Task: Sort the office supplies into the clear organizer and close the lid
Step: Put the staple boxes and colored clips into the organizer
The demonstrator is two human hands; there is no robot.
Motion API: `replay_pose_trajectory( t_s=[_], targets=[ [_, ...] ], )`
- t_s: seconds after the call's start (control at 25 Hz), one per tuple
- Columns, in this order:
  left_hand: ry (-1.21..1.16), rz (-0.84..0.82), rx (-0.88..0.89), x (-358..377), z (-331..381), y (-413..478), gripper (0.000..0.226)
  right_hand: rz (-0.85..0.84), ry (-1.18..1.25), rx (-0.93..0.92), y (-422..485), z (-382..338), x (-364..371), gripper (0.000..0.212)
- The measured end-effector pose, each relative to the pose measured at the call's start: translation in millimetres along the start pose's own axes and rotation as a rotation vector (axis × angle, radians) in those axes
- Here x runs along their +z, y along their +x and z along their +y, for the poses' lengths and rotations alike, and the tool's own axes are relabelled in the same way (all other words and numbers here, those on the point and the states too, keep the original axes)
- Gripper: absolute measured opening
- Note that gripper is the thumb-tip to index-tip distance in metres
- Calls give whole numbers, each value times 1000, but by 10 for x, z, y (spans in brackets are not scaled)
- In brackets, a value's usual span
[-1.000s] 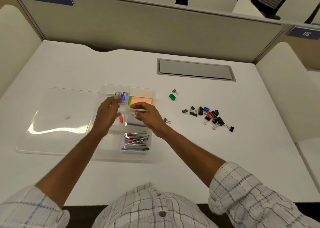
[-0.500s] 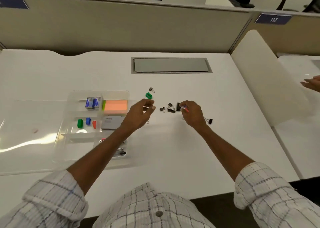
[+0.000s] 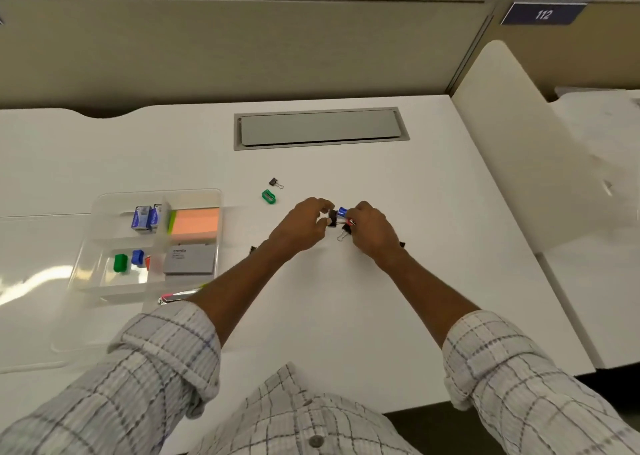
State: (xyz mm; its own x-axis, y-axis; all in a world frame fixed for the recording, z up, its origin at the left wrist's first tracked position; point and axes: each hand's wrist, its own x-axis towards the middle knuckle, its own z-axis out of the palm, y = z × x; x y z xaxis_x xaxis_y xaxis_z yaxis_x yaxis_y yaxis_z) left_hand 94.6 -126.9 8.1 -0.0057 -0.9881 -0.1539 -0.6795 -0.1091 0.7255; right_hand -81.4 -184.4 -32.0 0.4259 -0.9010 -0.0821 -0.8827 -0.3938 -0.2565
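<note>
The clear organizer (image 3: pixel 104 208) sits at the left of the white desk, its lid (image 3: pixel 31 233) lying open further left. Inside are staple boxes (image 3: pixel 145 217), orange sticky notes (image 3: pixel 195 224), a grey box (image 3: pixel 189 260) and small green and blue sharpeners (image 3: pixel 128 260). Both hands meet over a cluster of binder clips (image 3: pixel 337 217) at mid-desk. My left hand (image 3: pixel 304 226) pinches a black clip. My right hand (image 3: pixel 372 231) is closed around several clips, a blue one showing. A green sharpener (image 3: pixel 268 196) and a small black clip (image 3: pixel 275 182) lie apart, further back.
A grey cable hatch (image 3: pixel 320 128) is set in the desk behind the clips. Beige partitions close the back and right side. A black clip (image 3: pixel 252 248) peeks out beside my left wrist. Metal items (image 3: pixel 173 297) lie in the organizer's near compartment.
Both hands left the organizer and went right to the binder clips. My left hand has now come across to join the right at the cluster. The view shifted right.
</note>
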Motion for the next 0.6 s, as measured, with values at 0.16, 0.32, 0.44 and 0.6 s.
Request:
replay_pose_trajectory(
  t_s=[0.16,0.32,0.44,0.6],
  targets=[
    [130,-57,-7,175,125,302,48,10,4,-73,37,165,55,21],
    [260,-128,-23,501,196,598,48,-10,72,-82,86,467,94,20],
    [391,-98,42,560,108,667,43,-6,105,-84,122,444,31,15],
    [577,-83,148,635,129,745,36,-3,162,-70,68,533,40,15]
  ],
)
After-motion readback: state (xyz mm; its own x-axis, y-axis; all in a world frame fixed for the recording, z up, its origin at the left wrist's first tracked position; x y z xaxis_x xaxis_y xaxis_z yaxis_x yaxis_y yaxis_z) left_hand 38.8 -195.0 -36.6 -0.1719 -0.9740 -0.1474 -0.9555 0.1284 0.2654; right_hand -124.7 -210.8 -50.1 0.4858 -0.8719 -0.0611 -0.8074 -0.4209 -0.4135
